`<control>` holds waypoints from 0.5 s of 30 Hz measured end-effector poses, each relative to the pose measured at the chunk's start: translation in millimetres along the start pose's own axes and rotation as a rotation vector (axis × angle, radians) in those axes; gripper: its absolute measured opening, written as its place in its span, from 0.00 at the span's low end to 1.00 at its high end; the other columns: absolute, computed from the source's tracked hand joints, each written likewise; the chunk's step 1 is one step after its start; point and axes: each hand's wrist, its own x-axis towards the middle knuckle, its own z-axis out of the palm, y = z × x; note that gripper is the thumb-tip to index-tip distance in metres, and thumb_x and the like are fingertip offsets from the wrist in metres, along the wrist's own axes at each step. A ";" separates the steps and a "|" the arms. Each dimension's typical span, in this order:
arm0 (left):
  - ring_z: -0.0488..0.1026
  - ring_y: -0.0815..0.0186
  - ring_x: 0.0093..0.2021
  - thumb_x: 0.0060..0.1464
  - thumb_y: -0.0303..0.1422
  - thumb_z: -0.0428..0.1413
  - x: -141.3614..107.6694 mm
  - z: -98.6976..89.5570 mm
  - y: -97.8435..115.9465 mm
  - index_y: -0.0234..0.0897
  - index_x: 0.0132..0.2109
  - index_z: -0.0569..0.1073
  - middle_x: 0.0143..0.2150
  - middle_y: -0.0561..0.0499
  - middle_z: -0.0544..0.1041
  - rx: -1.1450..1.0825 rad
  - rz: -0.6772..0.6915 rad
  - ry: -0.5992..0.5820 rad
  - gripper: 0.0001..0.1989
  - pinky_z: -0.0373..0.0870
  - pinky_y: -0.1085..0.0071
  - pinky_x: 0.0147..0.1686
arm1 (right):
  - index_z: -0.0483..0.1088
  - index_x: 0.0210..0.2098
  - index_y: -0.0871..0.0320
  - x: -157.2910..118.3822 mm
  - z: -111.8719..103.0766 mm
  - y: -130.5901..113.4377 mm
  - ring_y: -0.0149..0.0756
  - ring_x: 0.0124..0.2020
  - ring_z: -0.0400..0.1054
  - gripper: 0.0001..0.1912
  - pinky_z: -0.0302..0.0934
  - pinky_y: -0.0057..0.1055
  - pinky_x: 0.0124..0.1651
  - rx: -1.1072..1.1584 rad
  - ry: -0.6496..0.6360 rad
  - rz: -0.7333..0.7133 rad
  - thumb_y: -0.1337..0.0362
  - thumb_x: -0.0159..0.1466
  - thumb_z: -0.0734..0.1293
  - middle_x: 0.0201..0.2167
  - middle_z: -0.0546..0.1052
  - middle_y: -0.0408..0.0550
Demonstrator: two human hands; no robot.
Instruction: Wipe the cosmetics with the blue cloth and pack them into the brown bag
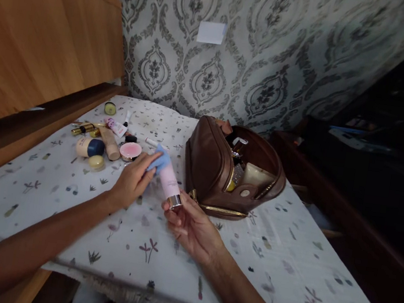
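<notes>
My right hand [191, 225] grips a pale pink cosmetic tube [168, 181] by its silver cap, the tube tilted with its far end up and to the left. Pinched in my left hand [134, 179] is a light blue cloth [161, 160], pressed against the far end of the tube. To the right of both hands stands a brown leather toiletry bag [210, 160], unzipped, with a bottle [240, 146] and a cream-coloured item [256, 176] inside. A round pink compact [130, 150] lies just beyond my left hand.
Several cosmetics lie at the left: a navy-capped jar [90, 147], a beige tube [109, 144], a small yellow jar [96, 162] and a green-lidded pot [110, 108]. A wooden cabinet [50, 25] borders the left side. Patterned cloth [107, 238] covers the table.
</notes>
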 end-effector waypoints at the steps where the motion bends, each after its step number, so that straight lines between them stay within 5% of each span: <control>1: 0.70 0.58 0.52 0.67 0.39 0.45 2.5 -1.3 -4.0 0.37 0.62 0.67 0.52 0.42 0.74 -0.035 -0.065 0.042 0.21 0.68 0.60 0.54 | 0.65 0.44 0.54 -0.6 1.7 1.0 0.26 0.22 0.59 0.23 0.42 0.20 0.19 -0.030 -0.004 0.004 0.55 0.55 0.76 0.30 0.76 0.45; 4: 0.71 0.58 0.54 0.65 0.45 0.48 4.2 1.2 -10.1 0.38 0.57 0.70 0.53 0.45 0.75 -0.262 -0.304 0.120 0.21 0.69 0.62 0.54 | 0.63 0.48 0.52 -1.8 6.6 3.6 0.27 0.23 0.63 0.27 0.42 0.21 0.20 -0.134 -0.014 -0.005 0.52 0.55 0.76 0.30 0.77 0.46; 8: 0.73 0.65 0.30 0.58 0.55 0.53 -3.5 11.9 -2.4 0.35 0.38 0.73 0.29 0.52 0.74 -0.654 -0.653 -0.010 0.24 0.71 0.71 0.30 | 0.62 0.54 0.50 1.6 8.6 7.0 0.29 0.26 0.67 0.31 0.49 0.22 0.23 -0.265 0.023 -0.088 0.50 0.56 0.75 0.32 0.77 0.45; 12: 0.73 0.66 0.24 0.57 0.56 0.54 -7.7 12.2 15.5 0.35 0.34 0.72 0.23 0.52 0.74 -0.948 -0.634 -0.379 0.25 0.72 0.69 0.28 | 0.57 0.59 0.50 11.4 5.8 11.1 0.30 0.24 0.68 0.35 0.55 0.24 0.24 -0.439 0.099 -0.265 0.50 0.58 0.73 0.30 0.75 0.41; 15: 0.75 0.65 0.24 0.54 0.52 0.60 -5.6 9.0 23.5 0.35 0.32 0.71 0.23 0.52 0.75 -1.038 -0.576 -0.473 0.22 0.73 0.68 0.28 | 0.53 0.64 0.52 17.7 5.7 11.3 0.31 0.22 0.68 0.37 0.58 0.26 0.23 -0.639 0.138 -0.354 0.53 0.60 0.71 0.28 0.73 0.39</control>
